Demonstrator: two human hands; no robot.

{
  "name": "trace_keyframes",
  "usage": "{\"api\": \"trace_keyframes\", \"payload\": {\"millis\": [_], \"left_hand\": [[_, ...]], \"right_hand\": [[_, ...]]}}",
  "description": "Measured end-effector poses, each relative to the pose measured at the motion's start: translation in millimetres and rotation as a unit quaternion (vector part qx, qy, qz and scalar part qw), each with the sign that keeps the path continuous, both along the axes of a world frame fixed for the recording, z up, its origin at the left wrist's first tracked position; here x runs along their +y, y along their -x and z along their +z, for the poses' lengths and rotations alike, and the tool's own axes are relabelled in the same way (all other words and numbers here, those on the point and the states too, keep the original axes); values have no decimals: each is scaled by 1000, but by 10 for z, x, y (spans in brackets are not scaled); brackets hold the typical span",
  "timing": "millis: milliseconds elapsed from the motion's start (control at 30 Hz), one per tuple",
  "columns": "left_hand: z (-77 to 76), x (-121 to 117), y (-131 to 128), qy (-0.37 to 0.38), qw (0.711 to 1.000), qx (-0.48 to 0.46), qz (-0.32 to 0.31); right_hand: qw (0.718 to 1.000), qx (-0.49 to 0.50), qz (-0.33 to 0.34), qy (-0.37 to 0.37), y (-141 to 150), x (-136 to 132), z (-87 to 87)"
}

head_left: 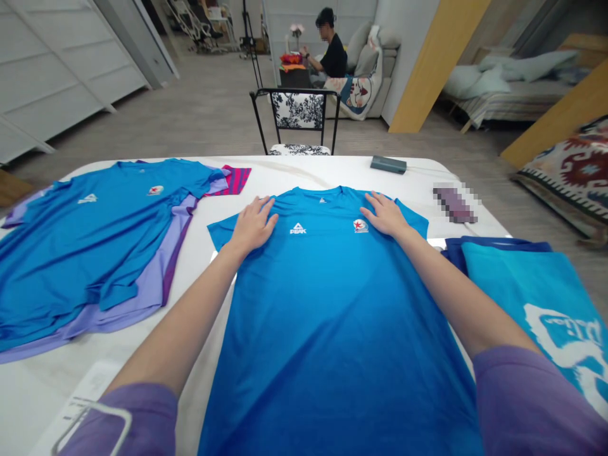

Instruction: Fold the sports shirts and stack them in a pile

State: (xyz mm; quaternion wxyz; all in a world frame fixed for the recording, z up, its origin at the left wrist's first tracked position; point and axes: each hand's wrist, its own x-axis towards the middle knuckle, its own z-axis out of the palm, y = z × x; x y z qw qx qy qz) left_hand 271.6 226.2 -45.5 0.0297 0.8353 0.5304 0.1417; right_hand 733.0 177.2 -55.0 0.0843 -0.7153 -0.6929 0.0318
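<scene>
Resting with fingers slightly spread, pinching nothing, the left hand [255, 225] and right hand [386, 215] pressing flat on the shoulders of a blue short-sleeved fabric T-shirt [327, 304], the shirt laid out across the white table [304, 170], between both forearms.

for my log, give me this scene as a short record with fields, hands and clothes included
left hand: flat on the shirt, near its shoulder
right hand: flat on the shirt, by the round logo
shirt: blue, front up, spread on the table
left side: shirt pile, blue on top, purple below
right side: folded clothes, light blue over dark blue
far edge: dark box, cable at its side
beyond table: chair, patterned back; seated person
</scene>
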Motion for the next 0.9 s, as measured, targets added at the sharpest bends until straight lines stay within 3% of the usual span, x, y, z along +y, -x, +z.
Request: {"api": "trace_keyframes", "payload": {"millis": [100,233,367,467,567,667,800,900], "left_hand": [[4,329,-460,46,998,5,-35],[-63,703,-871,85,996,17,-22],[-37,781,-841,81,997,14,-5],[55,531,-543,56,998,-2,21],[129,8,-137,88,995,6,50],[127,-764,214,117,988,8,100],[91,-2111,536,118,984,-22,129],[131,-3164,727,99,982,-31,159]], "right_hand": [[998,13,65,-1,211,293,-38],[1000,11,14,22,386,594,-90],[1000,-27,2,8,387,554,-14],[998,-42,-26,-26,285,110,105],[998,-36,-46,-16,221,-656,197],[1000,-26,4,9,357,-1491,252],[995,-6,92,32,853,-2276,352],[990,23,132,41,1310,-2489,478]]}}
